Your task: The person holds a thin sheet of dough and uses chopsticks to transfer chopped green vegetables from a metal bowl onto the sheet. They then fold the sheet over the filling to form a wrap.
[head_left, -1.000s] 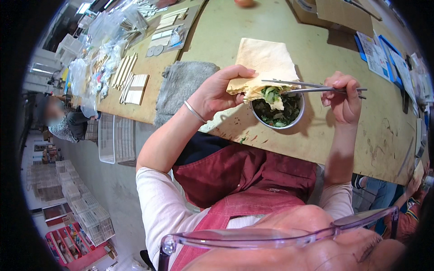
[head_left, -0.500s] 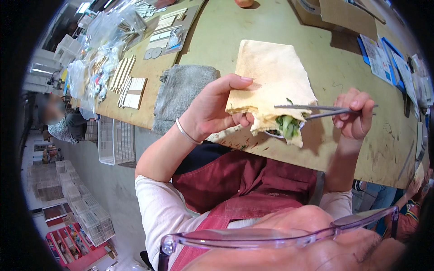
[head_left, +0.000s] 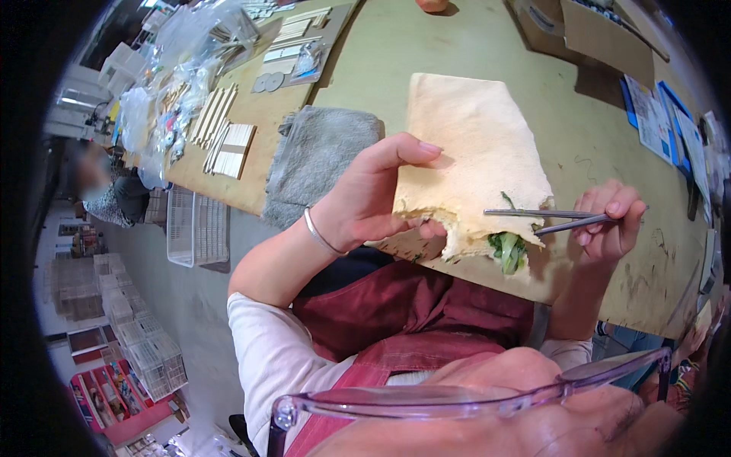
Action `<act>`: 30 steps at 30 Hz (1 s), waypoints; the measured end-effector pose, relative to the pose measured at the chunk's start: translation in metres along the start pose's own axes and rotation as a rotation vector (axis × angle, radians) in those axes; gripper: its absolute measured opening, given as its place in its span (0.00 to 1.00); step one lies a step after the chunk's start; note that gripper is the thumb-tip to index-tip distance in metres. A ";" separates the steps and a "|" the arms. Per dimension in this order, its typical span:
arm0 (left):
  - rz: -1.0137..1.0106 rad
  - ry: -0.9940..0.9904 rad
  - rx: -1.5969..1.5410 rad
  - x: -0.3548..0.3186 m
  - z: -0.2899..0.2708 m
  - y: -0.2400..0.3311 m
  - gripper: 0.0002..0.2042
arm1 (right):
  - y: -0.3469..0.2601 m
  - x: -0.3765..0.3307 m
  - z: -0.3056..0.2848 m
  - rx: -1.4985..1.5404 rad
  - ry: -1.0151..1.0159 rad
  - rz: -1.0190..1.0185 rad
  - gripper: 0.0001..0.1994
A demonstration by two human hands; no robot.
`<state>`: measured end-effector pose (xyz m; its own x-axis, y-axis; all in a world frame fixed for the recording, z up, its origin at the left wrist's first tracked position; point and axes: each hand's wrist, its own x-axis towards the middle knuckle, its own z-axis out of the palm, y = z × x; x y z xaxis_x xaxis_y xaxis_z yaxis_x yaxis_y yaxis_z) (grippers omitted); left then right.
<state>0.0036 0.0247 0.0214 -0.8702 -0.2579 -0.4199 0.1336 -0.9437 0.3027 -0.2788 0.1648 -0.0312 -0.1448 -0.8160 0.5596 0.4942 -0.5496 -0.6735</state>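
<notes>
Pale tan, torn-edged sheet of flatbread: held up above a worn, yellow-green desk, ragged edge toward 6 o'clock. Clock directions here are from the bread's middle.
Left hand: at 8 o'clock, gripping the bread, thumb on its upper face and fingers curled underneath.
Right hand: at 4 o'clock, fingers closed round a pair of slim grey metal chopsticks.
Chopsticks: pointing toward 9 o'clock; one lies across the bread's face, the other ends by its torn edge. Whether they pinch anything firmly, I cannot tell.
Clump of dark leafy greens: at 5 o'clock, hanging out at the torn edge, just below the chopsticks.
Torn edge: looks fragile, so a light, steady squeeze there seems best; too much could split the bread, too little could drop the greens.
Left thumb: probably best kept well in from the rim, to support the sheet.
Surroundings: folded grey cloth towel at 9 o'clock; open brown cardboard box at 1 o'clock.
</notes>
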 end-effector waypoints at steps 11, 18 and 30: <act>-0.067 -0.010 0.066 -0.015 0.015 -0.011 0.25 | -0.010 0.005 0.010 0.053 -0.076 -0.041 0.17; 0.015 0.056 0.381 -0.024 0.040 -0.018 0.39 | -0.023 0.007 0.012 0.115 -0.203 -0.124 0.19; 0.166 -0.075 0.359 -0.036 0.027 -0.016 0.34 | -0.050 0.008 -0.013 -0.113 -0.433 -0.086 0.15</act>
<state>0.0201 0.0551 0.0548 -0.8847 -0.3722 -0.2806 0.1123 -0.7545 0.6466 -0.3164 0.1832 0.0008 0.2027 -0.6300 0.7497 0.3956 -0.6477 -0.6512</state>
